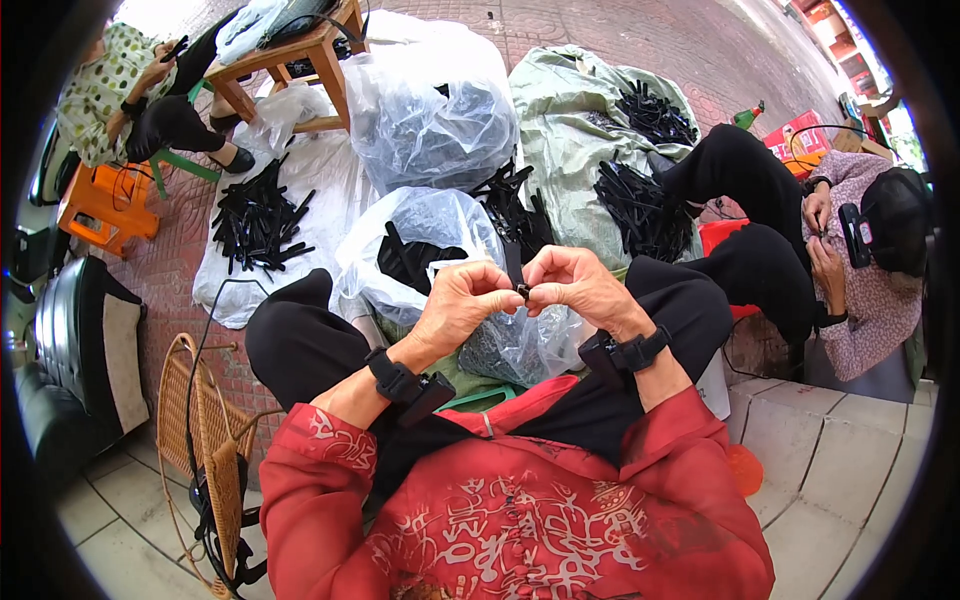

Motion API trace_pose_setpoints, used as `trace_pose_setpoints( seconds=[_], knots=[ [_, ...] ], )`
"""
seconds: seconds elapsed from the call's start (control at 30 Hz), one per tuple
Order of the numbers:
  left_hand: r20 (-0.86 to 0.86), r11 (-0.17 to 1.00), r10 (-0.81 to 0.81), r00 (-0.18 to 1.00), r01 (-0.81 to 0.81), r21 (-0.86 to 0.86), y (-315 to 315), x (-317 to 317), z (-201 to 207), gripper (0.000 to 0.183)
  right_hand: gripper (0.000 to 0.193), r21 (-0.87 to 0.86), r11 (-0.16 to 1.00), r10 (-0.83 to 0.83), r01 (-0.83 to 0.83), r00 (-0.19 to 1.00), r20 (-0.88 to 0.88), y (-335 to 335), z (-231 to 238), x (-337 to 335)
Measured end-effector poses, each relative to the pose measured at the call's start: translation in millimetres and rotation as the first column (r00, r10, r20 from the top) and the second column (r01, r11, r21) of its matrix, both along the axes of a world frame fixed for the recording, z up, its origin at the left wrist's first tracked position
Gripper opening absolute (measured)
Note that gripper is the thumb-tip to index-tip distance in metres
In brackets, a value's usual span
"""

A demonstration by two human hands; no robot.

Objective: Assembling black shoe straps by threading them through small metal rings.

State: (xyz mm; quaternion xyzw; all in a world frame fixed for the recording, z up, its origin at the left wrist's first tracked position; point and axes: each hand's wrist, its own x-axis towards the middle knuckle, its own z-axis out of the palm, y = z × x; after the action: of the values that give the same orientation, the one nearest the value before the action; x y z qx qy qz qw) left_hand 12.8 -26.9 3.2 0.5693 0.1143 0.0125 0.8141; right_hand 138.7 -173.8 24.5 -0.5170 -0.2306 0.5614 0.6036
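Red paving (560,20) is seen in the head view, partly covered at upper centre by a pale green sheet (545,110) on which black strips (640,215) are heaped. Near the frame's centre, a small black strap (514,264) is pinched between thumb and fingertips by both the left hand (460,302) and right hand (582,288), nearly touching. Just left, dark pieces are held in a clear plastic bag (362,248).

Outdoor pavement workplace | patterned red paving (185,290) | green sheet (548,125) | black strips (258,222) heaped | seated co-worker (868,325)
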Motion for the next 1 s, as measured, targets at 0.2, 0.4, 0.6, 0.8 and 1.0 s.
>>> trace_pose_setpoints(
  seconds=[0.2,0.4,0.6,0.8,1.0],
  knots=[
    [0.027,0.998,-0.014,1.000,0.012,0.062,-3,-3,-3,0.007,0.019,-0.058,0.998,-0.024,0.023,1.000,-0.017,2,5,-3],
    [0.043,0.988,-0.040,0.998,0.033,0.153,0,0,-7,0.008,0.018,-0.071,0.996,-0.048,0.051,0.998,0.044,7,8,-6],
    [0.099,0.989,-0.106,0.989,0.115,-0.091,6,3,1,0.010,0.021,-0.099,0.995,-0.011,0.031,0.979,0.204,5,11,0],
    [0.069,0.991,-0.133,0.989,0.133,0.003,4,3,3,0.010,0.015,-0.073,0.996,-0.028,0.043,0.979,0.202,1,4,1],
    [-0.077,0.979,-0.201,0.977,0.198,-0.049,2,0,5,0.011,0.013,-0.050,0.983,-0.174,0.175,0.985,0.018,1,1,1]
  ],
)
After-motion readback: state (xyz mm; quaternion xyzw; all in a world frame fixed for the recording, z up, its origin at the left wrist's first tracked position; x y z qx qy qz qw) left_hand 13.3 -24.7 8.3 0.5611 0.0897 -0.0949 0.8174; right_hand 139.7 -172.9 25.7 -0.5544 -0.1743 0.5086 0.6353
